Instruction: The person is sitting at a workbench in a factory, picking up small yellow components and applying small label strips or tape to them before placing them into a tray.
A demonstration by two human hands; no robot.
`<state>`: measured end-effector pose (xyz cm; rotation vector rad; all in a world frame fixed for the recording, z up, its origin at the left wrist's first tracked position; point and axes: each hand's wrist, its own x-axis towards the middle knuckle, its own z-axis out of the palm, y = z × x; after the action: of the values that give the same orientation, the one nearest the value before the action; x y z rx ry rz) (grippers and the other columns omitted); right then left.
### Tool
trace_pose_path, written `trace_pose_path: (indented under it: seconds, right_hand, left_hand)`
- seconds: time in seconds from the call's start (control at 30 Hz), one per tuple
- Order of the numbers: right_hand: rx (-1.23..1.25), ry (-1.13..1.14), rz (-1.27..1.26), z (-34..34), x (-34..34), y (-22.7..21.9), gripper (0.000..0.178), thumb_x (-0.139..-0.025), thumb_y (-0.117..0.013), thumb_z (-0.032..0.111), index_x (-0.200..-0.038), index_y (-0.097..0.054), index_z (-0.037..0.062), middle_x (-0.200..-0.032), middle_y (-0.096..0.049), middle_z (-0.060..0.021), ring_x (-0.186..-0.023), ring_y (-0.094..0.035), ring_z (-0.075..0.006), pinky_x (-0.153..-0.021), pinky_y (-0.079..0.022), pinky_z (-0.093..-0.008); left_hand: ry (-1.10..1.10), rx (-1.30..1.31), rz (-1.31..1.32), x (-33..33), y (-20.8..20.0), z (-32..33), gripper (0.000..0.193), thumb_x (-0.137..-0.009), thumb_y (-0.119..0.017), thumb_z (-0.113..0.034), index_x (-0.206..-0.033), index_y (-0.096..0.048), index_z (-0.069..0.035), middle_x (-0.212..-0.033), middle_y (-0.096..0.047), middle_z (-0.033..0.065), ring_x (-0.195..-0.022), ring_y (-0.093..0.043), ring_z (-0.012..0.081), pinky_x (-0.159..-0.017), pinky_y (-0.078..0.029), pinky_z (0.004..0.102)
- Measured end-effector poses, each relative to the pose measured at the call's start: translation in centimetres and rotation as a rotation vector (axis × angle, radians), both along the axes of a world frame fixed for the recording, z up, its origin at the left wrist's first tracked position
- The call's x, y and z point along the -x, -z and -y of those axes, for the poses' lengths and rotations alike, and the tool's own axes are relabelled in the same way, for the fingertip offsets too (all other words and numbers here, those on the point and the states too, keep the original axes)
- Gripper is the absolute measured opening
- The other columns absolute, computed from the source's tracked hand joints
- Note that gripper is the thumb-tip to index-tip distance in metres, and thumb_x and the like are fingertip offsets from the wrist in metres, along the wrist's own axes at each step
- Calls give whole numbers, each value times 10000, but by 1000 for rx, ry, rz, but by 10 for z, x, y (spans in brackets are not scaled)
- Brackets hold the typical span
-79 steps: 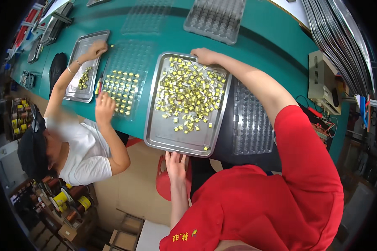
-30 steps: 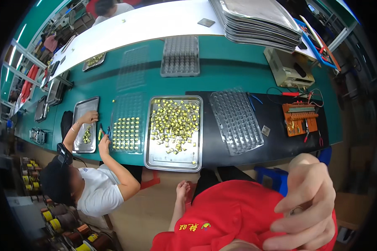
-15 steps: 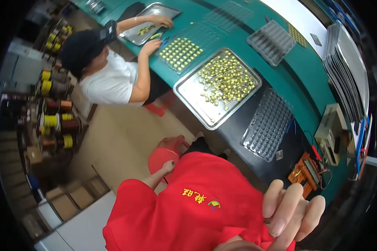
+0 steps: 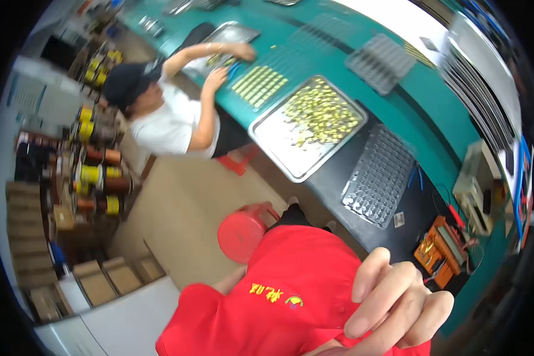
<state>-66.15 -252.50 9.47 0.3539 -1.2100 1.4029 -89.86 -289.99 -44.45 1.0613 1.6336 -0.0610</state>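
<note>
My right hand (image 4: pixel 397 305) is raised close to the view at the lower right, in front of my red shirt (image 4: pixel 296 267). Its fingers are loosely bent with gaps between some of them, and nothing shows in them; the thumb is hidden. Of my left arm only a bit of forearm (image 4: pixel 232 280) shows beside the shirt, and the left hand is out of sight. Ahead on the bench, a metal tray (image 4: pixel 279 139) holds many small yellow-wrapped parts (image 4: pixel 323 113). Right of it lies a dark plastic tray with pockets (image 4: pixel 377 181).
A co-worker (image 4: pixel 172 121) at the left works beside a blue-handled tool (image 4: pixel 233 70) and rows of yellow parts (image 4: pixel 260 86). A red stool (image 4: pixel 240 237) stands by my legs. Orange equipment (image 4: pixel 439 252), a beige instrument (image 4: pixel 476 187) and stacked trays (image 4: pixel 477 89) line the right side.
My left hand, beside the red stool before, has gone out of sight behind the shirt. My right hand has shifted slightly left and its fingers have tilted. The whole view has swung a little.
</note>
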Motion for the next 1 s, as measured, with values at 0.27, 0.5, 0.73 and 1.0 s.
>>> trace_pose_path:
  seconds: [0.27,0.5,0.73,1.0]
  right_hand:
    - [47,125,871,-63,-69,71,153,-813,-430,-48,-940,-491,14,-876,-609,-122,-873,-582,-271,-800,-452,-359]
    - [536,217,2207,97,-245,328,254,-834,-538,289,-919,-595,57,-922,-628,-221,-900,-605,-375,-782,-477,-468]
    - [505,27,2216,143,-273,377,294,-807,-578,328,-945,-628,73,-947,-645,-199,-920,-622,-335,-793,-487,-432]
    - [543,62,2176,141,-277,370,308,-809,-588,337,-964,-628,74,-952,-647,-192,-921,-626,-323,-787,-488,-415]
  left_hand:
    - [460,-199,-19,103,-15,-229,419,-814,-542,-376,-1102,-601,-77,-1072,-617,182,-1031,-575,342,-864,-456,431]
    - [495,-283,3,96,-20,-248,411,-818,-538,-368,-1103,-600,-78,-1070,-617,181,-1030,-574,341,-864,-455,430]
    - [395,-292,-6,98,-17,-181,403,-822,-534,-359,-1104,-599,-79,-1069,-616,180,-1029,-573,341,-864,-454,429]
    - [272,-332,8,68,-23,-124,393,-827,-530,-349,-1105,-598,-80,-1067,-616,179,-1028,-571,340,-863,-454,427]
